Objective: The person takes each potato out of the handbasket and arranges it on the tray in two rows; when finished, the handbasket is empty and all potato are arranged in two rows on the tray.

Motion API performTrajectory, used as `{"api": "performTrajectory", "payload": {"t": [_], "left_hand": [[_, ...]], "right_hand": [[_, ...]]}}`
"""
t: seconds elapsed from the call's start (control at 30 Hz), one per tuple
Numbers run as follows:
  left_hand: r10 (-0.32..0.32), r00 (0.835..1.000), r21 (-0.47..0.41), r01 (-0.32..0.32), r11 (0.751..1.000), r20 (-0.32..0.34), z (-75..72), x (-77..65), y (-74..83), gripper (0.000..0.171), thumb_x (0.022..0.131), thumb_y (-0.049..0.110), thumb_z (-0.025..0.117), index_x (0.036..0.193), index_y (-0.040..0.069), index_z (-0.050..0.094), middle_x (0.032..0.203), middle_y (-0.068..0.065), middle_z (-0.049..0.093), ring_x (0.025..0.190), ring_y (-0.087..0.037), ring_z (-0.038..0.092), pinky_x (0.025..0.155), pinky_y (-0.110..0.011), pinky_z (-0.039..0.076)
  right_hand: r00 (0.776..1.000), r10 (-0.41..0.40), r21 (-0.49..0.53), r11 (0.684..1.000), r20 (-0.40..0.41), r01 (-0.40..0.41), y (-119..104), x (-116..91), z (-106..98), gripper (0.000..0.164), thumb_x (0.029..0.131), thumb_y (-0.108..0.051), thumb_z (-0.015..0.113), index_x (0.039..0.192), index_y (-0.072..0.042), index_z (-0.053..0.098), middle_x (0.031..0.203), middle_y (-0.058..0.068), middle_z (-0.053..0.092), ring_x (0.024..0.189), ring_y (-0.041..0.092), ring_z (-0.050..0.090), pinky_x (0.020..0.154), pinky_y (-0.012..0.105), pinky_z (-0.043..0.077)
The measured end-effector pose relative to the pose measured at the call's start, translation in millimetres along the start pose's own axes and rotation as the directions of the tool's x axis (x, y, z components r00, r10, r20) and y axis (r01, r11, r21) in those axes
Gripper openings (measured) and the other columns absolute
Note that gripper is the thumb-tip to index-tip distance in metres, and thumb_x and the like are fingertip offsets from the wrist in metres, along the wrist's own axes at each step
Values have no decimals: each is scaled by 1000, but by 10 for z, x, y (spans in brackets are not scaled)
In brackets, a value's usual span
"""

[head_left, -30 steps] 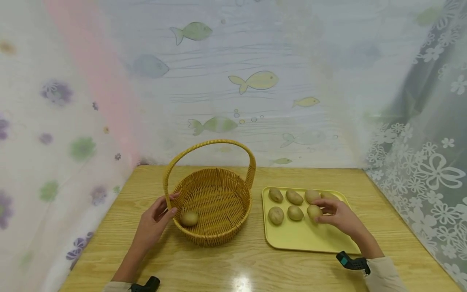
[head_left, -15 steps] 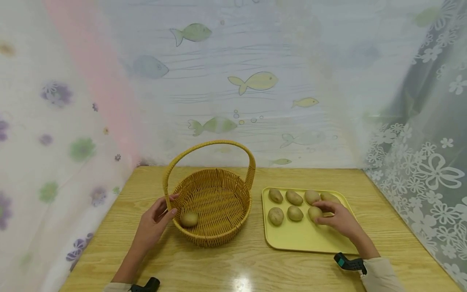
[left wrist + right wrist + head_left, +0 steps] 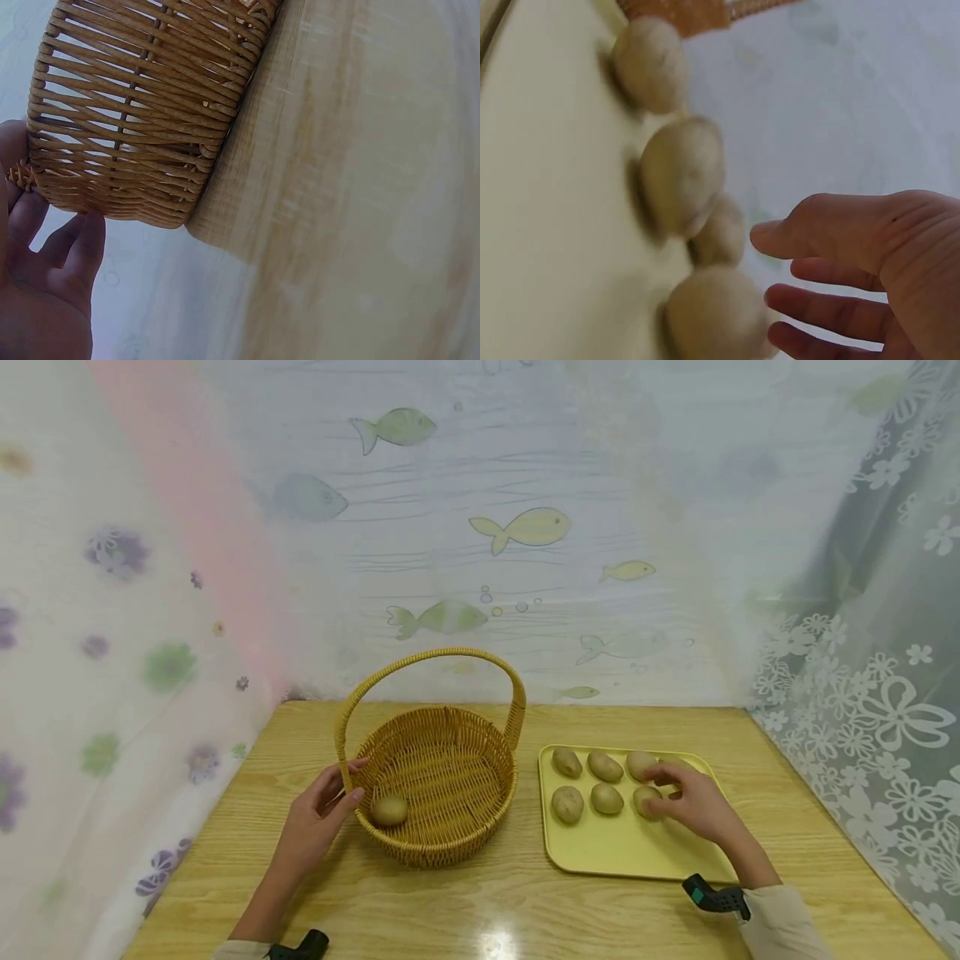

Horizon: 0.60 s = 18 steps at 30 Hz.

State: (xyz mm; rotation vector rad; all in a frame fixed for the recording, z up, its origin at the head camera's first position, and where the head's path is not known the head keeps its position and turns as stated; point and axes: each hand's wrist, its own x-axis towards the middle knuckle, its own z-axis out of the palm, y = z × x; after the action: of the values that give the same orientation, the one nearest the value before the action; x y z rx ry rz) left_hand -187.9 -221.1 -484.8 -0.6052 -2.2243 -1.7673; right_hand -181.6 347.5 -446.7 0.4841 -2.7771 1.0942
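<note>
Bare table (image 3: 525, 893) lies open between basket (image 3: 450, 843) and tray (image 3: 600, 860); potatoes (image 3: 606, 797) seemingly crowd together.
</note>
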Motion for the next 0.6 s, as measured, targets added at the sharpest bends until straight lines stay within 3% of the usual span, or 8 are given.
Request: {"api": "performTrajectory", "payload": {"t": [0.2,0.47,0.6], "left_hand": [[-22,1000,3,22,1000,-7,-10,-7,-3,37,107,8,61,141,-4,54,151,-11,55,142,-13,46,106,-20,45],[-24,1000,3,24,1000,-5,-9,0,8,35,107,8,61,140,-4,54,151,-12,55,144,-20,44,107,-20,44],[-28,1000,9,29,1000,-10,-9,-8,0,36,107,9,61,140,-4,54,151,-12,55,143,-17,45,107,-20,45]], "right_hand": [[993,-112,-26,993,-24,112,-405,197,75,34,97,-12,77,128,0,69,123,16,70,109,44,65,87,59,57],[960,-275,50,961,41,273,-999,533,251,31,97,-12,76,128,-7,71,126,7,70,114,27,67,90,51,59],[941,-334,129,937,54,325,-1201,682,369,30,98,-11,76,127,-8,71,124,7,71,113,24,67,89,48,60]]}}
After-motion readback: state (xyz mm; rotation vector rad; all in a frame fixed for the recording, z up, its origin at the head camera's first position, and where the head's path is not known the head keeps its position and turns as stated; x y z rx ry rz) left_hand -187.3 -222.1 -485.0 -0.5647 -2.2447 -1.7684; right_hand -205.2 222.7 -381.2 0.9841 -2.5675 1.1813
